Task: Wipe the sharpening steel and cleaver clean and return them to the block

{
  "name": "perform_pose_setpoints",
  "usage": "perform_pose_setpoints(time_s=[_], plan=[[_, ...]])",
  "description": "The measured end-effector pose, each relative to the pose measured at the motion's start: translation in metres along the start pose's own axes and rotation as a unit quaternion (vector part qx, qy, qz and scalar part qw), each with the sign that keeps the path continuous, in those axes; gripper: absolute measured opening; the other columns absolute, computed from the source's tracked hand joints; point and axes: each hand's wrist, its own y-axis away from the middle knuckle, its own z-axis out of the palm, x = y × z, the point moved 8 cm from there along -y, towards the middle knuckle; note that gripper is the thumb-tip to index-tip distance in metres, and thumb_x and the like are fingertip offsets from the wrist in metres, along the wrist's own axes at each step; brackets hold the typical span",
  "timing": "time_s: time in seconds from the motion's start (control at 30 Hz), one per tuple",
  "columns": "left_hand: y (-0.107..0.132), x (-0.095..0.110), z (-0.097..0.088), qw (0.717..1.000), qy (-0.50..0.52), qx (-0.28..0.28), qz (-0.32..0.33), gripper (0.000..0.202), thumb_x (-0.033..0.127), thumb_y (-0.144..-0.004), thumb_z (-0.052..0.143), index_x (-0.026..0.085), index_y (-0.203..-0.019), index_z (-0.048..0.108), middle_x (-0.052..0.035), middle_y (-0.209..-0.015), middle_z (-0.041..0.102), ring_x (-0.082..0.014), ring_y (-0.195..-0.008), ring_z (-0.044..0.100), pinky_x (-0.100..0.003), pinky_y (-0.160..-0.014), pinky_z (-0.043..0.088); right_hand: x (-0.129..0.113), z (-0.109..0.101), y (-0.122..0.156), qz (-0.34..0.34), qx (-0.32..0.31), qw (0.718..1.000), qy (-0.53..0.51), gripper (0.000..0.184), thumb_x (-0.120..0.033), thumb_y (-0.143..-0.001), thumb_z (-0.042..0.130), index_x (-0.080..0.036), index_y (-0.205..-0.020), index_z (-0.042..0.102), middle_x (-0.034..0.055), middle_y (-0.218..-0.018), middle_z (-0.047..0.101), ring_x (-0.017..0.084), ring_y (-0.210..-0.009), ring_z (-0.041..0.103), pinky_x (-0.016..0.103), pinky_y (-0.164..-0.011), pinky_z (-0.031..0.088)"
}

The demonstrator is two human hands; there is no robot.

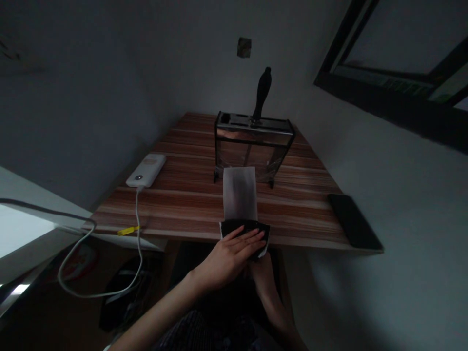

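My left hand point(234, 253) lies palm down with its fingers stretched out, flat across a black sheet-like piece point(239, 225) with torn-looking pale edges. The piece is at the table's front edge. My right hand point(261, 268) is underneath it; its fingers are hidden by the piece and by my left hand. From under the black piece a whitish, see-through strip point(240, 192) runs forward over the table. Its far end is in front of a clear-sided box point(256, 156) with a metal top, dark frame and small feet. An upright black handle point(262, 92) rises from the box's top.
The wood-grain table point(300, 209) narrows towards the wall. A white power bank-like device point(146, 169) lies left, its white cable point(138, 214) hanging over the front edge with a yellow tag point(127, 230). A dark phone-like slab point(354, 222) lies at the right edge. Walls stand close around.
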Motion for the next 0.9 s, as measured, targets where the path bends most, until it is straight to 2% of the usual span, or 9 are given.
perform_pose_setpoints(time_s=[0.07, 0.13, 0.3, 0.57, 0.9], plan=[[-0.001, -0.001, -0.002, 1.000, -0.003, 0.002, -0.009, 0.045, 0.015, -0.095, 0.035, 0.016, -0.140, 0.033, -0.0078, -0.147, 0.037, -0.0157, -0.139, 0.026, -0.042, -0.115, 0.021, -0.001, 0.002, 0.004, 0.025, -0.023, 0.999, -0.020, 0.022, -0.026, -0.071, 0.053, -0.017, -0.052, 0.055, 0.0006, -0.044, 0.055, 0.013, -0.039, 0.049, 0.023, -0.037, 0.037], [-0.003, -0.002, -0.003, 1.000, -0.008, 0.008, -0.016, 0.045, 0.016, -0.095, 0.035, 0.016, -0.140, 0.033, -0.0083, -0.147, 0.037, -0.0156, -0.138, 0.027, -0.041, -0.115, 0.022, -0.004, 0.003, 0.007, 0.044, -0.036, 0.998, -0.035, 0.022, -0.030, -0.068, 0.049, -0.019, -0.048, 0.051, -0.0007, -0.038, 0.050, 0.012, -0.035, 0.045, 0.023, -0.034, 0.032], [-0.009, -0.004, -0.008, 0.999, -0.021, 0.015, -0.031, 0.045, 0.015, -0.094, 0.037, 0.016, -0.139, 0.033, -0.0079, -0.146, 0.039, -0.0147, -0.139, 0.026, -0.041, -0.115, 0.022, -0.012, 0.002, 0.007, 0.051, -0.043, 0.997, -0.047, 0.026, -0.040, -0.063, 0.051, -0.021, -0.046, 0.046, -0.0020, -0.036, 0.046, 0.011, -0.034, 0.042, 0.022, -0.036, 0.032], [-0.028, -0.023, -0.029, 0.995, -0.051, 0.055, -0.058, 0.046, 0.012, -0.092, 0.038, 0.018, -0.137, 0.036, -0.0068, -0.147, 0.038, -0.0137, -0.139, 0.026, -0.040, -0.115, 0.022, -0.011, 0.004, 0.008, 0.064, -0.048, 0.996, -0.038, 0.045, -0.056, -0.069, 0.056, -0.021, -0.043, 0.044, -0.0030, -0.033, 0.043, 0.010, -0.032, 0.041, 0.021, -0.035, 0.028], [-0.057, -0.055, -0.063, 0.987, -0.091, 0.113, -0.065, 0.047, 0.009, -0.091, 0.037, 0.018, -0.137, 0.035, -0.0065, -0.148, 0.036, -0.0158, -0.140, 0.022, -0.043, -0.113, 0.023, -0.006, 0.001, 0.008, 0.060, -0.032, 0.997, -0.031, 0.042, -0.054, -0.067, 0.058, -0.022, -0.043, 0.042, -0.0037, -0.033, 0.041, 0.010, -0.030, 0.041, 0.021, -0.032, 0.029]])
